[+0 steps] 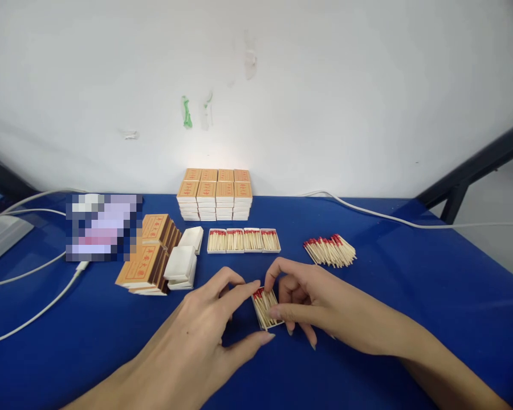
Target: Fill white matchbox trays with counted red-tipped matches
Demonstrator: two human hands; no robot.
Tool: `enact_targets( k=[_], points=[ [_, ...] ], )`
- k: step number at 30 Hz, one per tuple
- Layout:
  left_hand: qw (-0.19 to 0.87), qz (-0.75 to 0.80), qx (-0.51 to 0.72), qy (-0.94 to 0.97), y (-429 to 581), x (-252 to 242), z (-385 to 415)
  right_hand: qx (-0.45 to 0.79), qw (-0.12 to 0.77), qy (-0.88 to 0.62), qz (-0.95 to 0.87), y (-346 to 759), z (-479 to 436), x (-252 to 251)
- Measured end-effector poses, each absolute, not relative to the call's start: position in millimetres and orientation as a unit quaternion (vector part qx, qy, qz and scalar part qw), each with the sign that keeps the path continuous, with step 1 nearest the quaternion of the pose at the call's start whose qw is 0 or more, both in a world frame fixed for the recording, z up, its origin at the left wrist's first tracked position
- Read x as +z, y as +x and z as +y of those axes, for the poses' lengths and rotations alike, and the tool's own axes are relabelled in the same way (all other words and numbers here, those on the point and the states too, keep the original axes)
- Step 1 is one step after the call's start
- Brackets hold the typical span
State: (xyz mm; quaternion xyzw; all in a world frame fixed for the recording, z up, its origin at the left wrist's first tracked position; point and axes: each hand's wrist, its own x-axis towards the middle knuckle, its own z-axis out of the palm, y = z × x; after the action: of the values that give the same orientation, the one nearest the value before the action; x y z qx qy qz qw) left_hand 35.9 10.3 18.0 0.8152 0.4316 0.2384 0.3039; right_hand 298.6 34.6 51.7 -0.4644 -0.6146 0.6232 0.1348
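Observation:
A small white tray of red-tipped matches [263, 307] lies on the blue table between my hands, slightly turned. My left hand [211, 319] is at its left side, index fingertip on the upper left corner and thumb by the lower edge, so the tray is gripped between them. My right hand [310, 302] reaches over the tray's right side, with thumb and index finger on the matches; whether it pinches any is hard to see. Behind stand several filled match trays [243, 241] in a row. A loose pile of matches [331, 250] lies to the right.
Stacked orange matchboxes [215, 196] stand against the wall. More orange boxes [147, 256] and white empty trays [182, 263] are at the left, beside a blurred-out device [106, 228]. White cables [47, 316] cross the left side; another cable [367, 216] runs behind at the right.

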Motion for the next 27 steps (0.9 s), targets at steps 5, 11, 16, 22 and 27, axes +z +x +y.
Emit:
enact_targets(
  k=[5, 11, 16, 22, 27],
  points=[
    [0.319, 0.44, 0.232, 0.807, 36, 17, 11, 0.639, 0.138, -0.453, -0.606, 299, 35, 51],
    [0.363, 0.455, 0.226, 0.781, 38, 15, 16, 0.648, 0.142, -0.439, -0.606, 300, 35, 49],
    [0.395, 0.475, 0.208, 0.758, 40, 19, 18, 0.628, 0.138, -0.455, -0.616, 297, 33, 51],
    [0.423, 0.485, 0.199, 0.739, 42, 22, 17, 0.613, 0.141, -0.483, -0.609, 293, 31, 46],
    [0.45, 0.487, 0.2, 0.721, 42, 19, 18, 0.611, 0.146, -0.488, -0.606, 292, 31, 41]
  ],
)
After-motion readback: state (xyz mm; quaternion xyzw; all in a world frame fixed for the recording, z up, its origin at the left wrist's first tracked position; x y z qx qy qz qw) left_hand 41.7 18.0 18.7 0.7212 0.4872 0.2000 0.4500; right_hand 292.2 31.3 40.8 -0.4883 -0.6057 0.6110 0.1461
